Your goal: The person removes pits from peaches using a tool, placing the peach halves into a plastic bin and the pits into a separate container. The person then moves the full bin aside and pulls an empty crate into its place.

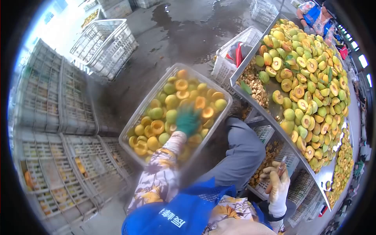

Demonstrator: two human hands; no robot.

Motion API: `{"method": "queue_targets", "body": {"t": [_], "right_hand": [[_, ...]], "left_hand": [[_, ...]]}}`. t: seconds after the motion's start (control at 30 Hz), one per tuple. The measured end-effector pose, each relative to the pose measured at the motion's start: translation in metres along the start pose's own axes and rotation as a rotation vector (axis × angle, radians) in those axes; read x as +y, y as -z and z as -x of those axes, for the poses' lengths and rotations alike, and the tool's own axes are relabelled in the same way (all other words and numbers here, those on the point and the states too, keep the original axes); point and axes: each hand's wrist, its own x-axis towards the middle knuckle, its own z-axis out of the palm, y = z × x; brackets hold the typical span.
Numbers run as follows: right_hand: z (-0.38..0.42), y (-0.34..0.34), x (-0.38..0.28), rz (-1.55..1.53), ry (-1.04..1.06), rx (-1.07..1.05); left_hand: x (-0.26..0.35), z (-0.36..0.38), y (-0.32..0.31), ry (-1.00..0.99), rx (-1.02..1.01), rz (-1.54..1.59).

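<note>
My left hand, in a green glove and blurred by motion, rests on the halved fruit in a white crate. Its fingers are smeared, so I cannot tell whether it grips a piece. The crate holds many yellow and green fruit halves. My right hand, in a pale glove, is raised beside the metal table, its fingers closed round a small tool with a reddish-brown handle. Fruit halves lie heaped on that table, with a pile of pits at its near left corner.
Stacked crates stand at the left, and another crate is on the wet floor behind. A white basket with a red and grey item sits against the table. Crates with pits are under it. A co-worker is at the far side.
</note>
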Motion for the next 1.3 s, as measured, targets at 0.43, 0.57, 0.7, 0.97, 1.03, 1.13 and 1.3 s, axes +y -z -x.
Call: {"method": "queue_targets", "body": {"t": [0.43,0.57,0.7,0.97,1.03,1.13,1.3], "right_hand": [[0.091,0.155,-0.003,0.335,0.362,0.393],[0.094,0.173,0.025,0.249,0.285,0.392],[0.100,0.167,0.031,0.237,0.263,0.418],[0.106,0.185,0.057,0.262,0.189,0.368],[0.102,0.185,0.073,0.299,0.297,0.396],[0.096,0.181,0.080,0.425,0.463,0.365],[0.105,0.191,0.090,0.157,0.169,0.400]], "left_hand": [[0.048,0.065,-0.017,-0.050,0.094,0.132],[0.048,0.071,0.063,-0.070,-0.165,0.295],[-0.010,0.070,0.060,0.286,0.092,-0.031],[-0.039,0.059,0.010,0.275,0.212,0.311],[-0.002,0.046,-0.001,0.200,0.432,0.709],[0.048,0.001,-0.034,0.147,0.265,0.655],[0.075,-0.071,-0.028,0.152,-0.279,-0.014]]}}
